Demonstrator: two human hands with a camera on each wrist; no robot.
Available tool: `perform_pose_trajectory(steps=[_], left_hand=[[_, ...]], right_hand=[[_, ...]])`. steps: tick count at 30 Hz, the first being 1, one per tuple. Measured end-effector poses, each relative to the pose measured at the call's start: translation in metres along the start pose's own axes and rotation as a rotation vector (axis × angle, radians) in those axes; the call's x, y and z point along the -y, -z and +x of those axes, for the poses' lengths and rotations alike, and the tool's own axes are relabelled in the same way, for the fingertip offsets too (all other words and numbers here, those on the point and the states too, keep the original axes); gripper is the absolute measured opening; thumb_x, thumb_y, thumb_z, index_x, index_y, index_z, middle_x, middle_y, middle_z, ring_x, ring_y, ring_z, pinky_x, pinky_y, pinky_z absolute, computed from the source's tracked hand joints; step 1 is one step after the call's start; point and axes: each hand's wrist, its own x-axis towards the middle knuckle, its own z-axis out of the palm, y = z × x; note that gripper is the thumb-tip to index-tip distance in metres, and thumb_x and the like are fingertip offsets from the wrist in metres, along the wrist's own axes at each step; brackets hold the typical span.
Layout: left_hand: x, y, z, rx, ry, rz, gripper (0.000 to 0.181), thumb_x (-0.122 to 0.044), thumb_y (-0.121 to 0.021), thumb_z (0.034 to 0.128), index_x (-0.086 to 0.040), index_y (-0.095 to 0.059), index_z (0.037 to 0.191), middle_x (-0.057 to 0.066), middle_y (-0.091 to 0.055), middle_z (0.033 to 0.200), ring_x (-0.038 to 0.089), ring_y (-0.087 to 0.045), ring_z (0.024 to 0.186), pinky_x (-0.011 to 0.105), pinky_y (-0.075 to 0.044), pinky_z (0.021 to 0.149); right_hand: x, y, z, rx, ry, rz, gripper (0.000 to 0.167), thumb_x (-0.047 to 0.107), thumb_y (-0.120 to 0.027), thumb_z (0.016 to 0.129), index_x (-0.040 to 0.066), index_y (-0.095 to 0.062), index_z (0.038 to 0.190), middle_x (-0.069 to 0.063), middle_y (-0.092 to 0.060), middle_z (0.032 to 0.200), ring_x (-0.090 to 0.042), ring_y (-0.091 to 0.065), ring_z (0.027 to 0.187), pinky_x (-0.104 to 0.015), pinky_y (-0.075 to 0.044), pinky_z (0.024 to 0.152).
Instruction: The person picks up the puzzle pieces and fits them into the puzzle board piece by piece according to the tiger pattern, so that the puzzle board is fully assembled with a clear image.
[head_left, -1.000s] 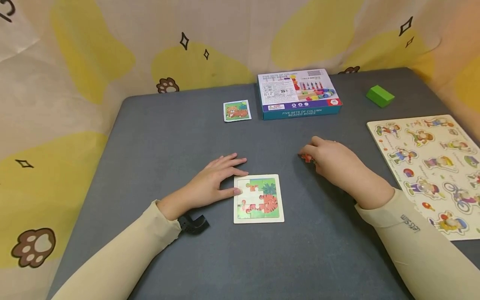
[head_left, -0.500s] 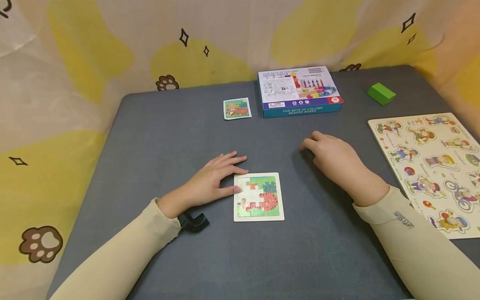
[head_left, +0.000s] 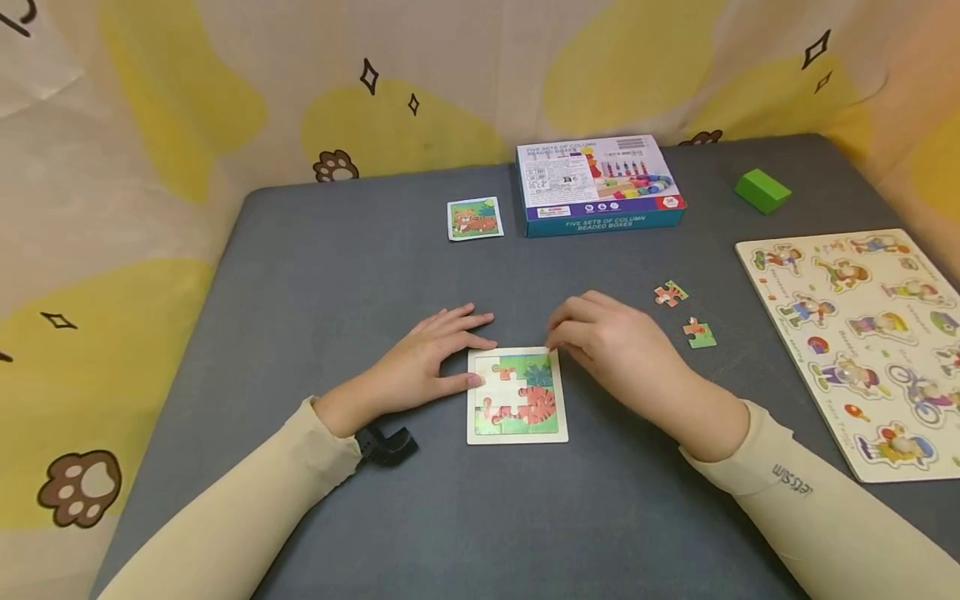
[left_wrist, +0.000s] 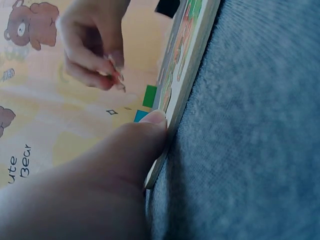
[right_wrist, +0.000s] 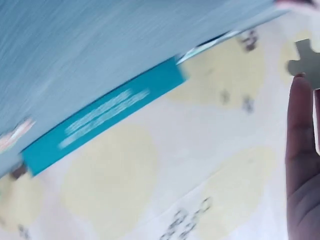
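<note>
A small framed puzzle lies on the table, its right and lower parts filled with tiger picture pieces, its upper left bare. My left hand rests spread at its left edge, thumb on the frame; the left wrist view shows that thumb on the frame's rim. Over the puzzle's upper right corner, my right hand pinches a piece, whose grey back shows in the right wrist view. Two loose pieces, one orange and white and one green and orange, lie right of that hand.
A tiger picture card and a bead set box are at the back. Behind the large picture board on the right sits a green block. A patterned cloth hangs behind the table.
My right hand has moved left and nearer to the puzzle frame with a piece in its fingers, uncovering two loose pieces. The left hand has stayed in place.
</note>
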Motion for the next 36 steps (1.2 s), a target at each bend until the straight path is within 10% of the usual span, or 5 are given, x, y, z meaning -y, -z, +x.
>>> perform_pose_trajectory(steps=[16, 36], left_hand=[[0.0, 0.0, 0.001, -0.011, -0.011, -0.01, 0.047, -0.035, -0.075, 0.0991, -0.018, -0.065, 0.142, 0.0, -0.039, 0.166, 0.024, -0.02, 0.159, 0.051, -0.01, 0.128], [-0.001, 0.0, 0.0, -0.01, 0.001, -0.005, 0.046, -0.034, -0.075, 0.0996, -0.02, -0.065, 0.142, -0.002, -0.04, 0.166, 0.021, -0.019, 0.159, 0.05, -0.01, 0.129]], right_hand=[[0.036, -0.027, -0.004, 0.093, 0.238, -0.001, 0.026, -0.001, -0.09, 0.079, 0.011, -0.075, 0.095, 0.001, -0.066, 0.096, -0.015, -0.064, 0.089, -0.028, -0.059, 0.073], [0.034, -0.03, -0.003, 0.248, 0.218, -0.048, 0.031, -0.001, -0.09, 0.08, 0.01, -0.078, 0.107, -0.003, -0.07, 0.106, -0.019, -0.067, 0.099, -0.033, -0.062, 0.084]])
